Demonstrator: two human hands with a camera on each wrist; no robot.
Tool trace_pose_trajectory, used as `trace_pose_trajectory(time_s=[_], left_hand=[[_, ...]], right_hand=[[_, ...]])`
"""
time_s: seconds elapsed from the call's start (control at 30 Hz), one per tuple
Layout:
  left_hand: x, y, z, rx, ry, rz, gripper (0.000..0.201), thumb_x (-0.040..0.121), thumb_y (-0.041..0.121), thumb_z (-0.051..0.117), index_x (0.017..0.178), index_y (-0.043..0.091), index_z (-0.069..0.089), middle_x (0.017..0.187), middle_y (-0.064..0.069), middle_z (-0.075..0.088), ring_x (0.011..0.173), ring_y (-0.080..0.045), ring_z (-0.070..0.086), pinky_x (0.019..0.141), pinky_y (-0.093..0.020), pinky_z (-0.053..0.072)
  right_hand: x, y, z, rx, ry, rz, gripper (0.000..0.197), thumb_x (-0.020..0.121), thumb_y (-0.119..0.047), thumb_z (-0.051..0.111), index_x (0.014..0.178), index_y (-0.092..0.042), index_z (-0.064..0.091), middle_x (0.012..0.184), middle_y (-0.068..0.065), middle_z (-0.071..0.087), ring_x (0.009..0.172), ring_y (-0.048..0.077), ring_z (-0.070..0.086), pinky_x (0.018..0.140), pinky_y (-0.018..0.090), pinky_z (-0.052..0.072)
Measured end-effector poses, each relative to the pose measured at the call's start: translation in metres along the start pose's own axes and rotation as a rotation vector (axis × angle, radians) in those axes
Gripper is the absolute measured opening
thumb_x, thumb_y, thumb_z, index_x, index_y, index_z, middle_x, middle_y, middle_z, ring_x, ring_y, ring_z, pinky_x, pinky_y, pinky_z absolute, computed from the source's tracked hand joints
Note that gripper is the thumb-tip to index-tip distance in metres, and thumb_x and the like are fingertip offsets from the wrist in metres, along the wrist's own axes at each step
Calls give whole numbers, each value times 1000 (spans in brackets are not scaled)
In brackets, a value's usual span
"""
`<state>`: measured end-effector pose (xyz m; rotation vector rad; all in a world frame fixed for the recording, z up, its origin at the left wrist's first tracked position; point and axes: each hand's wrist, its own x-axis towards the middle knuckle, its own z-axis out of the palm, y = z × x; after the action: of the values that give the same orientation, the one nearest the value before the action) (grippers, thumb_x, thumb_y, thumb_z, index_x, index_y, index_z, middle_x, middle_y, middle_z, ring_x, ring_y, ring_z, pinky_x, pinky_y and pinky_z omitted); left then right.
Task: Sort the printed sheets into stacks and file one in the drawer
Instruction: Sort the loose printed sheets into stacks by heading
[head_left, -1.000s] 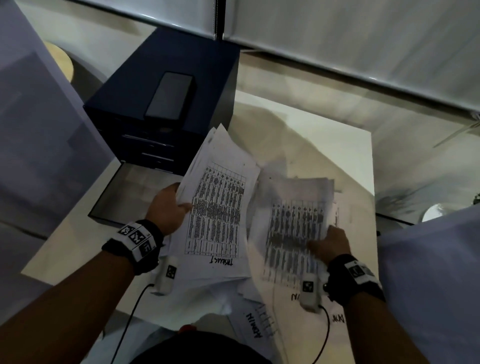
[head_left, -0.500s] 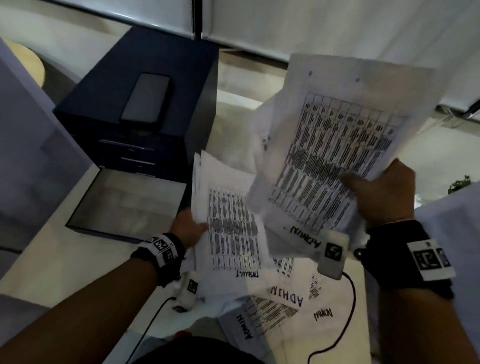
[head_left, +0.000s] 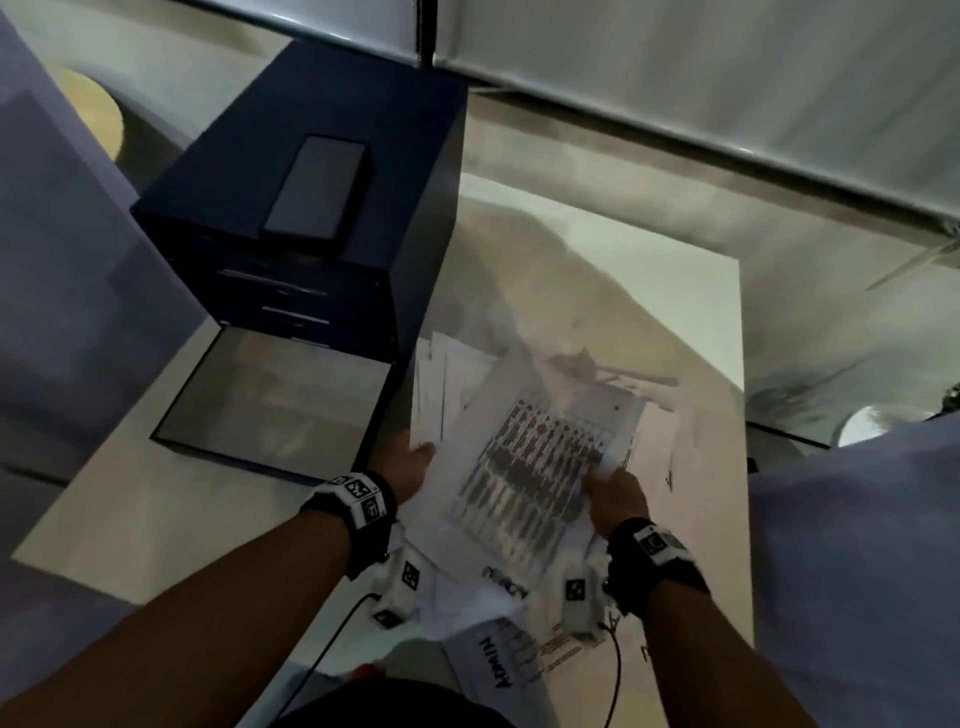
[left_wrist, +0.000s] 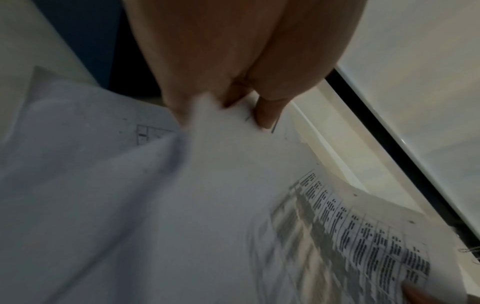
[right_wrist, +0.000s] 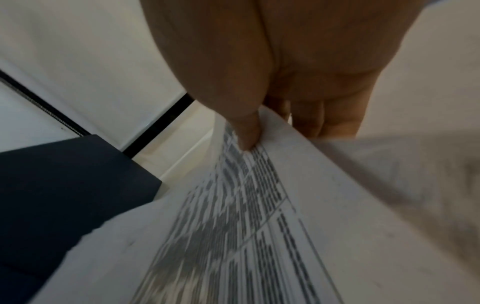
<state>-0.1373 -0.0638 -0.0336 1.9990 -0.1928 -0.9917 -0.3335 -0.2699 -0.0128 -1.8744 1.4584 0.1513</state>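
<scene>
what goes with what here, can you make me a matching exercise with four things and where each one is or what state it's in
Things:
1. phone
2. bottom drawer
3. right hand
4. sheet marked ADMIN

Places or states:
a. pulled out and open
b. lying at the near table edge, below both wrists
c. flat on top of the dark cabinet
d. pinching the printed sheet

Pairs: 1-c, 2-a, 3-d, 4-b
</scene>
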Motion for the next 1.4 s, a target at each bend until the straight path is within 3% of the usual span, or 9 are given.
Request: trace_pose_trajectory(time_s=[0.17,0.33,0.43,0.63,0.73,0.87,1.03,1.23,1.4], left_hand=[[-1,8,0,38,56,36,44,99,18,50,141,8,45,138,-12,53,125,-30,51,106,-32,38],[-5,10,10,52,22,9,62,90,35,66,142,10,42,137,-7,53,121,-27,54,101,-34,43],[-10,11,12,198,51,17,72,87,24,71,146,11,32,140,-9,49,124,-29,51,105,-35,41],[-19,32,-30,145,80,216,59,89,11,61,142,18,37,128,-5,55,113,-24,55,100,-34,43],[-29,43,-57,139,150,282,47,89,6,61,132,16,44,115,-2,57,102,-21,56,94,-32,45],[-38,54,-74,167,243,339,50,86,1,65,131,13,46,113,1,56,100,-18,56,93,-30,43],[-38,55,-77,130,254,332,55,84,1,68,133,13,45,124,-6,60,109,-23,59,102,-38,46],[-34,52,-76,113,260,289,59,84,4,69,136,16,42,132,-10,58,118,-28,58,105,-46,45],[-32,50,-77,117,243,272,67,83,7,70,141,18,37,141,-11,52,129,-31,51,109,-51,41]], right_hand=[[12,-10,-22,-208,3,-41,31,97,-21,51,120,-2,59,123,22,61,111,38,59,89,36,46],[-1,-36,0,4,-19,-58,42,98,-22,49,138,-12,40,136,20,52,119,38,54,96,38,43],[-6,-38,16,55,34,-134,46,95,-15,53,139,-9,43,140,17,48,123,36,51,101,36,41],[-13,4,-7,-36,282,334,94,81,-47,71,149,-8,18,151,17,24,134,41,26,108,56,30],[-16,17,-4,-135,192,365,114,75,-57,72,151,-2,6,153,21,17,139,40,19,111,53,24],[-10,17,6,-116,147,281,125,70,-52,79,151,-1,-1,157,20,12,144,38,16,115,47,24],[-5,2,11,-21,154,265,127,68,-38,85,152,-2,-3,153,23,26,138,38,33,112,44,34],[-13,-7,21,-216,118,269,121,74,-54,74,151,2,-1,153,23,20,139,40,25,113,47,27],[-7,0,20,-21,78,265,120,76,-36,80,151,3,-5,158,22,14,143,37,25,114,39,29]])
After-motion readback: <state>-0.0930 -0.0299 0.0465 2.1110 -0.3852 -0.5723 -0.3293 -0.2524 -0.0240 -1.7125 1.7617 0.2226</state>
